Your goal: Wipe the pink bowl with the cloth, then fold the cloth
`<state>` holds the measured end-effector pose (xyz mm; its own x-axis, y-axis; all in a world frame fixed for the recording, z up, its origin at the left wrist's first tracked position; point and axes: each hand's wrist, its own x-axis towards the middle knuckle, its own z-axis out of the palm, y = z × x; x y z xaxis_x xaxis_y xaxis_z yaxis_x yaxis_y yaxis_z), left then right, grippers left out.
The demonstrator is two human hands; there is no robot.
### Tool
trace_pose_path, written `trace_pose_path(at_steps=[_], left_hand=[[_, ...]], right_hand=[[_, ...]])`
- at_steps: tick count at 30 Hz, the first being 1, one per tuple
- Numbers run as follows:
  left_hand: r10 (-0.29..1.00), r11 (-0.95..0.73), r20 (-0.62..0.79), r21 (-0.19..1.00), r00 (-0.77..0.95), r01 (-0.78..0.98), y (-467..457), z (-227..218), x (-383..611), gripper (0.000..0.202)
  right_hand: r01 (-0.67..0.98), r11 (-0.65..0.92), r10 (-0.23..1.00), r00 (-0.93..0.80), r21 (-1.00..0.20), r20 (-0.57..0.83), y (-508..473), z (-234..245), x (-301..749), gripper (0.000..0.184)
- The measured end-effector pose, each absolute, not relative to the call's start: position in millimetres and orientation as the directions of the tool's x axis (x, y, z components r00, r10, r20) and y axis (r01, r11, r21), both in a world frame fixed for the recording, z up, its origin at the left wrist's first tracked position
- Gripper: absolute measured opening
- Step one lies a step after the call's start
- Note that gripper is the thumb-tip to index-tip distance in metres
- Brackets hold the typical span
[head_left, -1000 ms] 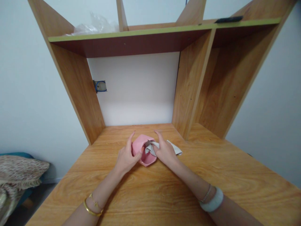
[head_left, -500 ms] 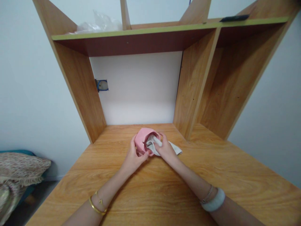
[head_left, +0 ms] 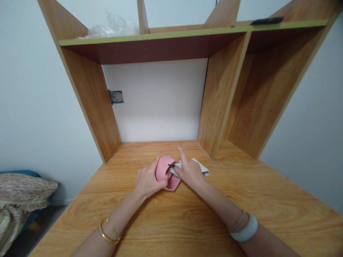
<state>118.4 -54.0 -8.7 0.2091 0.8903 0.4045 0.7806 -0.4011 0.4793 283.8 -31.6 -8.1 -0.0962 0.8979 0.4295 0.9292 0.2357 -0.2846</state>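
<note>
Head view. The left hand [head_left: 148, 179] reaches forward from the lower left, palm turned inward, its fingers curled around the left side of a pink cup [head_left: 165, 175] and its index finger raised along the cup's far edge. The cup rests tilted on the wooden bench [head_left: 268, 203], near the middle and in front of the open alcove of the hutch [head_left: 91, 96], its opening turned toward the right hand. The right hand [head_left: 189, 172] comes in from the lower right, index finger extended forward, the other fingers closed on a pale grey cloth [head_left: 202, 167] pressed at the cup's mouth; the cloth's free end trails to the right onto the bench. Both forearms lie low over the bench, converging on the cup. The left wrist bears a gold bangle [head_left: 107, 233], the right a pale bangle [head_left: 245, 230].
</note>
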Motion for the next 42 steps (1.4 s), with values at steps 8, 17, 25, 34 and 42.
trace_pose_path(at_steps=[8, 17, 25, 34, 42], left_hand=[[0.883, -0.393, 0.454, 0.572, 0.121, 0.72, -48.3, -8.6, 113.8, 0.072], [0.857, -0.515, 0.478, 0.785, 0.194, 0.343, -45.8, -23.5, 127.8, 0.086], [0.888, -0.452, 0.418, 0.714, 0.193, 0.534, -48.1, -17.2, 121.2, 0.076], [0.994, -0.107, 0.105, 0.98, 0.022, 0.166, -30.8, -21.8, 123.4, 0.041], [0.992, 0.014, -0.036, 0.983, -0.119, -0.183, -12.5, -30.1, 100.6, 0.039]], right_hand=[[0.814, 0.287, 0.898, -0.045, -0.506, 0.438, -28.0, -14.7, 285.5, 0.057], [0.422, 0.344, 0.902, 0.101, -0.839, 0.421, -7.5, -34.7, 281.2, 0.045], [0.773, 0.165, 0.904, 0.129, -0.613, 0.407, -13.6, -13.1, 290.7, 0.073], [0.844, 0.176, 0.879, 0.097, -0.507, 0.467, -16.8, -9.6, 298.5, 0.056], [0.953, -0.048, 0.932, 0.151, -0.3, 0.33, 6.0, -22.7, 332.6, 0.037]])
